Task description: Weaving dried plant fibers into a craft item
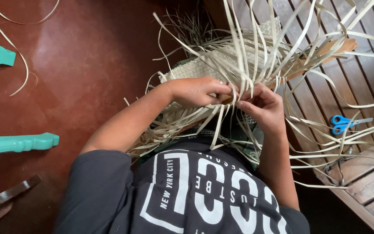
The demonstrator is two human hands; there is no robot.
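A half-woven mat [204, 65] of pale palm strips lies in front of me, with long loose strips [282, 47] fanning out from its edge. My left hand [198, 91] rests on the woven edge and pinches several strips between thumb and fingers. My right hand [262, 106] is beside it, fingertips closed on a strip where the two hands meet. More loose strips [174, 125] hang down over my lap and dark printed shirt [182, 190].
Blue-handled scissors [343, 123] lie on a slatted wooden bench [360, 78] at the right. Turquoise furniture legs [16, 143] stand at the left on the red-brown floor [78, 52]. Stray strips [18, 56] lie on the floor. A wooden piece [5, 197] sits at the lower left.
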